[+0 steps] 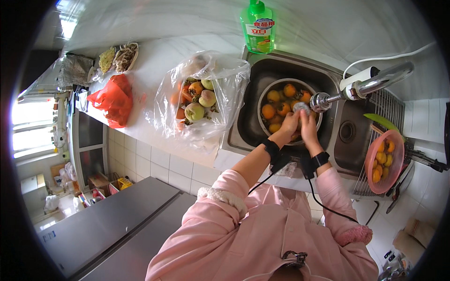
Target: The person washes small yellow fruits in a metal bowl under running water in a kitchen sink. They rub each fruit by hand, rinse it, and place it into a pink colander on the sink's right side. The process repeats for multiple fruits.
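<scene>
Both my hands are brought together over a round metal basin (261, 114) in the larger sink bowl (251, 75). Between the fingers of my left hand (290, 123) and my right hand (308, 127) is a wet, greyish rounded thing (301, 108); blur and water hide what it is. Just beside it is the chrome faucet head (319, 102), on a flexible neck. Several orange persimmons (268, 111) lie in water in the basin, some of them hidden by my hands.
Left of the sink, a clear plastic bag (225, 109) holds green and orange fruit (194, 111). Farther left is a red plastic bag (114, 100). A green detergent bottle (259, 31) stands behind the sink. At right, a pink basket (372, 158) of orange fruit rests on a metal rack (362, 179) near knives.
</scene>
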A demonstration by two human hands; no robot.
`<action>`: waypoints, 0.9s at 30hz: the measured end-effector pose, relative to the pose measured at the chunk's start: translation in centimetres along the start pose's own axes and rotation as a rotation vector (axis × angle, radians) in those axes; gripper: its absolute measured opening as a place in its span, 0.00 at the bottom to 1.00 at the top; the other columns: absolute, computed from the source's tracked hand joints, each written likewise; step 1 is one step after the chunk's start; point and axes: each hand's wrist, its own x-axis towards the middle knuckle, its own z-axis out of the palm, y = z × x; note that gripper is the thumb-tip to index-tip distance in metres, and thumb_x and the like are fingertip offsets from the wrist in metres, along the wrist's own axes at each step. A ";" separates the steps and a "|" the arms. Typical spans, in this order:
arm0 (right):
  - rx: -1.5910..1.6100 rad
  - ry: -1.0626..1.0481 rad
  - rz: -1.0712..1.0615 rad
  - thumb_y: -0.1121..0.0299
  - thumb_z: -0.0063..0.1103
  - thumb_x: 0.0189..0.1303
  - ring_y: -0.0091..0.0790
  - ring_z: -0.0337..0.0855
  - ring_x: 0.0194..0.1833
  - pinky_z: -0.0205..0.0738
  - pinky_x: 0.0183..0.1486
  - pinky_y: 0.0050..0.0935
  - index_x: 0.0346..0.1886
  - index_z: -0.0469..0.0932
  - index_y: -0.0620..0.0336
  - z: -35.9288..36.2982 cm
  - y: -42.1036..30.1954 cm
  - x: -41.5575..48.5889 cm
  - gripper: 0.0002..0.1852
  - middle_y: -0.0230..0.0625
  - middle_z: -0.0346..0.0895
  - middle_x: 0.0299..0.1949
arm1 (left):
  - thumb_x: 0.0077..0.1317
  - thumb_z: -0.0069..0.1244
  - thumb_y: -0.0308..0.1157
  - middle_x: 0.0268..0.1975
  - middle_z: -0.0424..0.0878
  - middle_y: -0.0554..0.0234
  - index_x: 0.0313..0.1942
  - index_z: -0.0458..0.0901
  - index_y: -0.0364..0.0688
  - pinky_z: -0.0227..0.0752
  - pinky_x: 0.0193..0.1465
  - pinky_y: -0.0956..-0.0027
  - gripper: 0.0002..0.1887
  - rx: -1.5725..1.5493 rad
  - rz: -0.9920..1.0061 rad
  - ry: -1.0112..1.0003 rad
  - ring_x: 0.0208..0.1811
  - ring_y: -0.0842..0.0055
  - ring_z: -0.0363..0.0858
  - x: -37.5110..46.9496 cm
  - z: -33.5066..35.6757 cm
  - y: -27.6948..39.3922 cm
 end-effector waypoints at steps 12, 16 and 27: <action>-0.007 0.389 0.182 0.54 0.50 0.71 0.46 0.80 0.28 0.69 0.34 0.42 0.30 0.79 0.75 -0.7 3.5 1.9 0.27 0.52 0.78 0.22 | 0.67 0.46 0.62 0.48 0.79 0.60 0.58 0.72 0.39 0.78 0.36 0.68 0.34 0.403 0.011 -0.106 0.43 0.74 0.79 0.8 0.1 -1.6; 0.258 0.318 0.221 0.61 0.52 0.71 0.44 0.81 0.38 0.72 0.42 0.37 0.46 0.77 0.72 -0.2 4.9 2.2 0.18 0.51 0.82 0.40 | 0.69 0.53 0.47 0.55 0.74 0.62 0.56 0.73 0.42 0.80 0.51 0.57 0.23 -0.047 -0.181 -0.295 0.55 0.72 0.74 1.1 -1.8 -2.2; -1.047 -0.476 -0.062 0.62 0.60 0.60 0.65 0.61 0.66 0.64 0.64 0.52 0.64 0.67 0.62 0.0 5.5 1.8 0.30 0.49 0.57 0.68 | 0.65 0.53 0.55 0.53 0.76 0.42 0.63 0.60 0.30 0.82 0.24 0.63 0.40 0.530 -0.075 0.127 0.27 0.64 0.86 1.7 -3.7 0.3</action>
